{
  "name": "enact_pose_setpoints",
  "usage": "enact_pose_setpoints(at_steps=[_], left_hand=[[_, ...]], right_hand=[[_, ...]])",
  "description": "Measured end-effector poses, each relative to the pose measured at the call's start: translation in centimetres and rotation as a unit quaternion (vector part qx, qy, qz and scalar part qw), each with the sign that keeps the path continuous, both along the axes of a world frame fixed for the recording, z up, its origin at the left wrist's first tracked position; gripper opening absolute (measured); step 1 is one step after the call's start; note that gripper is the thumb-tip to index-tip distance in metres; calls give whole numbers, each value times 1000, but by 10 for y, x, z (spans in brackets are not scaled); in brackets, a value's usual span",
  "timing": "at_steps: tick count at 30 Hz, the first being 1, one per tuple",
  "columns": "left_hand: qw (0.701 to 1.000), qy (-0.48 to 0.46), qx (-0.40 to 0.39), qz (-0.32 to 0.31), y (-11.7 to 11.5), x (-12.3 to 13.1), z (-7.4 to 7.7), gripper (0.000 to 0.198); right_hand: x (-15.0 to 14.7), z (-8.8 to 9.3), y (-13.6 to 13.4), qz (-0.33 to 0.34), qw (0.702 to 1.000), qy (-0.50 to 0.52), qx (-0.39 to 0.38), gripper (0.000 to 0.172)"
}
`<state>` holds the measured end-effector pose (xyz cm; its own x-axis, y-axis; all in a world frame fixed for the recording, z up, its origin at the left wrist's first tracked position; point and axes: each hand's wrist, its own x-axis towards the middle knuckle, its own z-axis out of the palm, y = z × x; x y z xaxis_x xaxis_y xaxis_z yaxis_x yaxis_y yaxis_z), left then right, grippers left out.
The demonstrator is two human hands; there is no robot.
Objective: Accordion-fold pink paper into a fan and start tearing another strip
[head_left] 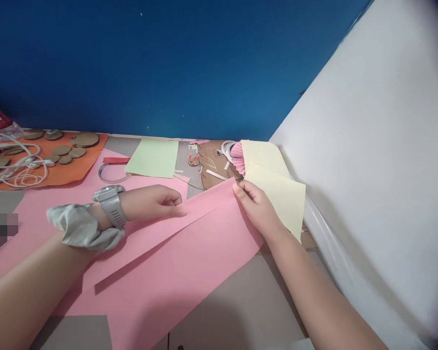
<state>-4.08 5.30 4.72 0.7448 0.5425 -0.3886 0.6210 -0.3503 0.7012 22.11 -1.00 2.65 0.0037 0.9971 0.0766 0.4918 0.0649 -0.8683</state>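
A large sheet of pink paper lies before me with its far edge folded over into a long flap. My right hand pinches the raised right end of the fold between thumb and fingers. Along the same fold, further left, my left hand has its fingers curled and its thumb on the flap, gripping the paper's edge. A grey watch and a pale scrunchie are on my left wrist. Another pink sheet spreads underneath on the left.
Pale yellow sheets and a pink pleated paper lie by the white wall. A green sheet is near the blue wall. Cardboard discs and white earphones rest on orange paper.
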Motion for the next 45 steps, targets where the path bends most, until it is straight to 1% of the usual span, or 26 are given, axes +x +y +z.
enact_pose_setpoints(at_steps=[3,6,9,13,17,20,27,32,34,36,38,42,45], left_hand=[[999,-10,27,14,2,-1,0,38],[999,-18,30,15,5,-4,-2,39],[1000,-16,15,8,6,-6,-4,39],[999,-34,-12,6,2,-1,-4,37],[998,-34,-43,-14,-3,5,-2,39],[997,-29,-63,-22,-2,4,-4,38],[997,-4,-78,-28,5,-7,-8,34],[990,-1,-137,-14,5,-11,-7,29],[989,4,-149,-15,5,-11,-7,33],[992,7,-126,-16,5,-10,-7,40],[996,13,-84,-15,6,-10,-7,45],[999,28,-14,8,9,-11,-5,40],[998,20,50,28,12,-13,-2,38]], right_hand=[[2,1,1,-6,1000,1,-2,35],[2,-2,3,0,1000,7,-5,34],[-2,-8,2,5,1000,2,-7,35],[-9,-12,-1,21,999,-29,-11,37],[-11,-8,-3,42,998,-44,-24,37],[-8,-4,-3,52,997,-40,-29,38],[-4,-8,0,28,998,-42,-22,38],[2,-5,3,8,999,-33,-9,36],[5,-3,4,-3,999,-34,3,36],[8,-1,4,-15,999,-35,12,36],[10,0,4,-27,999,-30,14,36],[12,-2,6,-48,999,-17,18,36],[13,-6,7,-68,997,-13,27,36]])
